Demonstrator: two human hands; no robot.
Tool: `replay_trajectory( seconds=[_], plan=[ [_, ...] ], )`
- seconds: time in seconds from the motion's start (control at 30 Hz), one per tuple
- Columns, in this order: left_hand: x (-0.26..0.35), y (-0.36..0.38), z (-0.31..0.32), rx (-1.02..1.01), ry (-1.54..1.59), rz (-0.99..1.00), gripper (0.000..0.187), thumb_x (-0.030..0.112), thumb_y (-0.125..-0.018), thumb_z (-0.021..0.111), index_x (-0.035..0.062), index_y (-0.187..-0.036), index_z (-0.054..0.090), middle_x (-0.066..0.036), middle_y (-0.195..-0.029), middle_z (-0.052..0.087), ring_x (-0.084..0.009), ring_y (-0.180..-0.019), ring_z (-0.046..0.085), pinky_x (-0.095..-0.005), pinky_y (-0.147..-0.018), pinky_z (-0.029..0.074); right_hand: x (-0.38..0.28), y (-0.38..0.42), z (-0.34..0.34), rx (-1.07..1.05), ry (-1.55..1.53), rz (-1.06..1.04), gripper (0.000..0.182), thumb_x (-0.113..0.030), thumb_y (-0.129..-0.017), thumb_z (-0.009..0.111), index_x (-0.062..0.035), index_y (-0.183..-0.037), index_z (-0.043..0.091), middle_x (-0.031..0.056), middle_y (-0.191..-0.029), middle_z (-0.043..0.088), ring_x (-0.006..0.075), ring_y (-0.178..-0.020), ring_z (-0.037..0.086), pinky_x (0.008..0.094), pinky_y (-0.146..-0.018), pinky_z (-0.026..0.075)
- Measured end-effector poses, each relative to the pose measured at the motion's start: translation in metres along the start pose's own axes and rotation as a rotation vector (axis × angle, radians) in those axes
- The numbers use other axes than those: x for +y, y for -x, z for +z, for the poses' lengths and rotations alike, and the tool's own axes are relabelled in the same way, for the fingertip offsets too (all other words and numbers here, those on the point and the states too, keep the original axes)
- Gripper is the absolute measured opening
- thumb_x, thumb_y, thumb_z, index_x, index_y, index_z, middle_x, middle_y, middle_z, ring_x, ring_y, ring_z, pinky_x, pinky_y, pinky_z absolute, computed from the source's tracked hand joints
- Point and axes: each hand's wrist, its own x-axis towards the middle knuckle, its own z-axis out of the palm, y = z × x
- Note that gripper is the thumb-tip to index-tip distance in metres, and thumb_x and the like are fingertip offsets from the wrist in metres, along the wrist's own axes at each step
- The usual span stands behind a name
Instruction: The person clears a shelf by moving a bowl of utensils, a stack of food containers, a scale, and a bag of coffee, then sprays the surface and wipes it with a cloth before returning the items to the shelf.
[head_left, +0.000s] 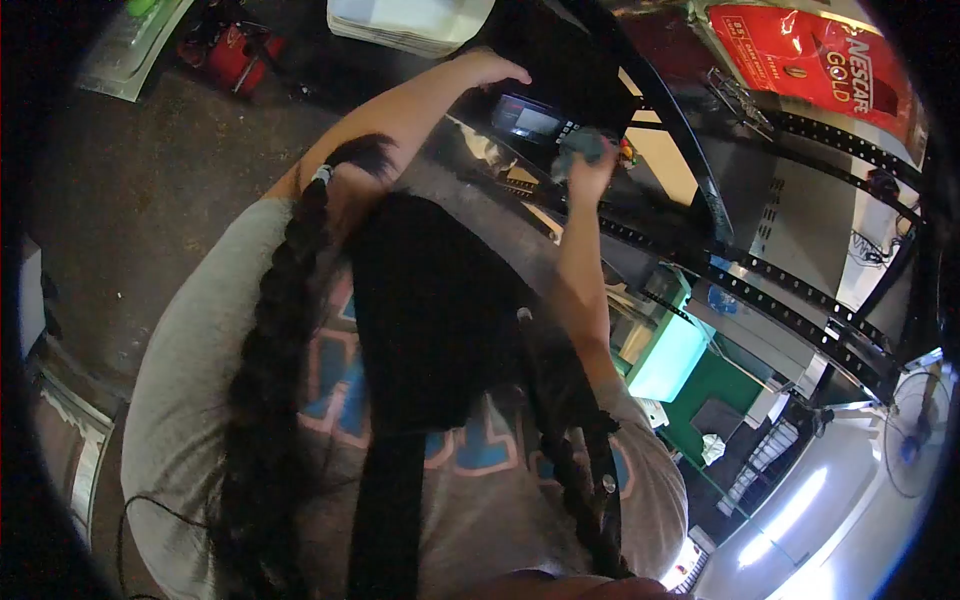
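Observation:
My right hand (pixel 594 168) is closed on a crumpled grey-green cloth (pixel 580 146), which lies against the keypad end of a dark device with a small lit screen (pixel 538 121). The device sits on a black surface (pixel 590 80). Beyond it, my left hand (pixel 497 68) reaches over the same dark area, its fingers stretched out and apart from the device. A small multicoloured item (pixel 627 153) shows just beside my right hand.
A stack of white trays (pixel 408 22) stands past my left hand. A red Nescafe Gold bag (pixel 815 62) lies at the upper right, near black perforated metal rails (pixel 790 270). A red object (pixel 240 58) is at the upper left, above the dark floor (pixel 150 210).

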Motion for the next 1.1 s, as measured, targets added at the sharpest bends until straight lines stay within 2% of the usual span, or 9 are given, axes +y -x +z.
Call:
replay_trajectory(
  seconds=[0.23,0.4,0.53,0.67,0.73,0.8,1.0,1.07,1.1],
  plan=[
    [0.006,0.008,-0.012,-0.063,-0.085,-0.019,0.09,0.07,-0.056,0.08,-0.0074,-0.1,0.069,-0.021,-0.094,0.071,-0.029,-0.079,0.069,-0.0372,-0.067,0.054,-0.038,0.06,0.103,-0.026,0.214,-0.272,0.043,0.004,-0.065,0.067,-0.0068,-0.107,0.059,0.0165,-0.11,0.061,0.0368,-0.11,0.058,0.0442,-0.097,0.045],
    [-0.01,-0.011,-0.001,0.106,-0.109,0.058,0.088,0.069,-0.055,0.081,-0.0073,-0.097,0.068,-0.02,-0.093,0.07,-0.0268,-0.076,0.067,-0.0362,-0.067,0.054,-0.103,0.086,0.133,-0.563,-0.012,-0.256,0.037,0.007,-0.065,0.063,-0.0035,-0.101,0.062,0.0156,-0.095,0.065,0.0334,-0.096,0.063,0.0389,-0.089,0.049],
    [0.005,0.01,-0.01,-0.023,0.031,-0.011,0.082,0.066,-0.055,0.084,-0.0044,-0.095,0.068,-0.015,-0.088,0.068,-0.0224,-0.072,0.064,-0.0333,-0.064,0.054,-0.101,0.084,0.099,-0.432,-0.29,-0.018,0.033,0.01,-0.068,0.055,-0.0019,-0.097,0.063,0.012,-0.098,0.067,0.0245,-0.098,0.065,0.0325,-0.094,0.047],
    [0.016,0.029,-0.019,-0.084,0.086,-0.02,0.08,0.064,-0.057,0.085,-0.0034,-0.095,0.067,-0.013,-0.087,0.068,-0.0209,-0.073,0.065,-0.0321,-0.062,0.053,-0.092,0.054,0.022,-0.043,-0.382,-0.084,0.026,0.009,-0.076,0.061,-0.0026,-0.099,0.063,0.0046,-0.097,0.064,0.0138,-0.092,0.06,0.0288,-0.086,0.048],
    [0.006,0.005,-0.011,-0.049,0.02,-0.076,0.081,0.065,-0.056,0.084,-0.0031,-0.096,0.067,-0.014,-0.092,0.069,-0.0209,-0.077,0.067,-0.0316,-0.063,0.053,-0.058,0.029,0.015,-0.066,-0.316,0.005,0.029,0.008,-0.075,0.063,-0.0025,-0.102,0.062,0.006,-0.098,0.064,0.0178,-0.092,0.061,0.0311,-0.088,0.048],
    [0.017,0.019,-0.017,-0.164,0.074,-0.106,0.089,0.052,-0.06,0.087,-0.0025,-0.127,0.063,-0.021,-0.117,0.066,-0.0279,-0.096,0.066,-0.0389,-0.08,0.053,-0.058,0.022,0.03,-0.124,0.12,-0.176,0.031,0.004,-0.073,0.063,-0.0026,-0.104,0.062,0.0087,-0.097,0.065,0.0229,-0.096,0.062,0.0337,-0.093,0.047],
    [0.002,0.005,-0.014,-0.011,0.009,0.009,0.093,0.063,-0.055,0.086,-0.0066,-0.113,0.066,-0.017,-0.104,0.069,-0.0238,-0.088,0.068,-0.0335,-0.072,0.056,-0.094,0.062,0.115,-0.181,0.225,-0.443,0.036,0.003,-0.067,0.064,-0.0052,-0.102,0.063,0.0202,-0.104,0.062,0.0412,-0.102,0.06,0.0477,-0.092,0.047],
    [-0.002,-0.005,-0.01,-0.074,0.022,-0.043,0.093,0.064,-0.055,0.085,-0.0064,-0.113,0.066,-0.017,-0.106,0.069,-0.0238,-0.089,0.068,-0.0336,-0.074,0.056,-0.1,0.072,0.112,-0.78,0.385,-0.489,0.031,0.002,-0.068,0.064,-0.0052,-0.098,0.065,0.0209,-0.101,0.064,0.041,-0.1,0.061,0.0476,-0.091,0.048],
    [-0.001,-0.006,-0.011,-0.12,0.035,-0.101,0.094,0.064,-0.055,0.085,-0.0062,-0.114,0.066,-0.018,-0.108,0.069,-0.0238,-0.09,0.068,-0.0336,-0.076,0.056,-0.091,0.076,0.107,-0.776,0.387,-0.486,0.031,0.002,-0.068,0.064,-0.0052,-0.098,0.065,0.0209,-0.101,0.064,0.041,-0.1,0.061,0.0476,-0.091,0.048]
  ],
)
